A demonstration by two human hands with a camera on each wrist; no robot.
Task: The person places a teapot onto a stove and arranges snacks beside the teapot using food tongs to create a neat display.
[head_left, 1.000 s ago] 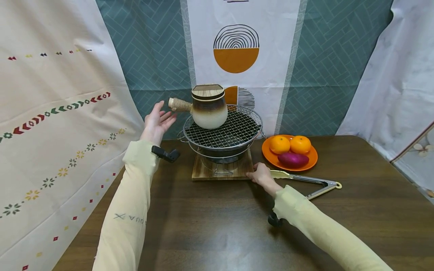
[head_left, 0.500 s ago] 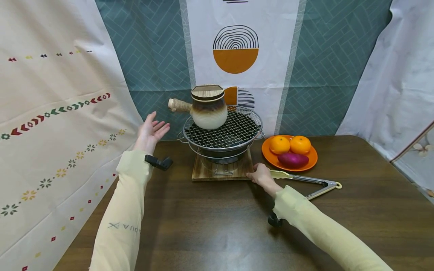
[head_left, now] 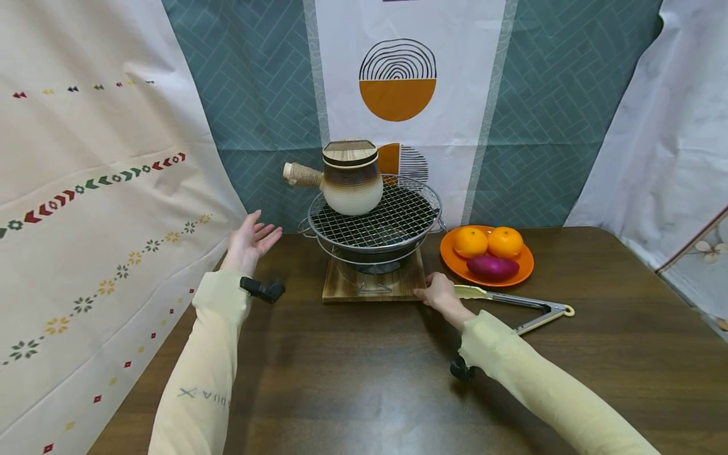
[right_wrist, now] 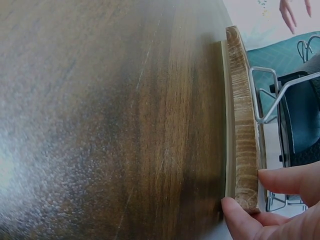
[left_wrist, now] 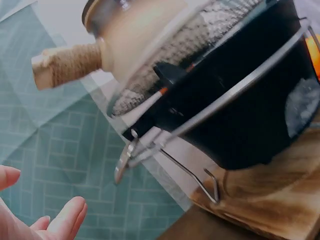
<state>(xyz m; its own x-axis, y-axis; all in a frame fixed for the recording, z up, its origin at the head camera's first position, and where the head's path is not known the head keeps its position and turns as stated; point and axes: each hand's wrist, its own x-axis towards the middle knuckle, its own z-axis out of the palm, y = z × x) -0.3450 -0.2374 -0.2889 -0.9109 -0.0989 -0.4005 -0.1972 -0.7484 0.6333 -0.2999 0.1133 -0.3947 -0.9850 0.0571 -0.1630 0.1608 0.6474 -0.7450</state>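
While the brown wooden board point(head_left: 339, 289) lies just below the centre of the frame, supporting a round black mesh-topped grill point(head_left: 398, 221), the right hand point(head_left: 442, 297), nearer to it, pinches its front right corner; from that grip the board extends leftward and back. At left, the left hand point(head_left: 248, 243), holding nothing, stands apart, below the rope-wrapped handle point(head_left: 306, 176) of a brown-and-cream pot point(head_left: 352, 193). Cream-tipped metal tongs point(head_left: 553, 309) and an orange plate point(head_left: 447, 254) crowd the right.
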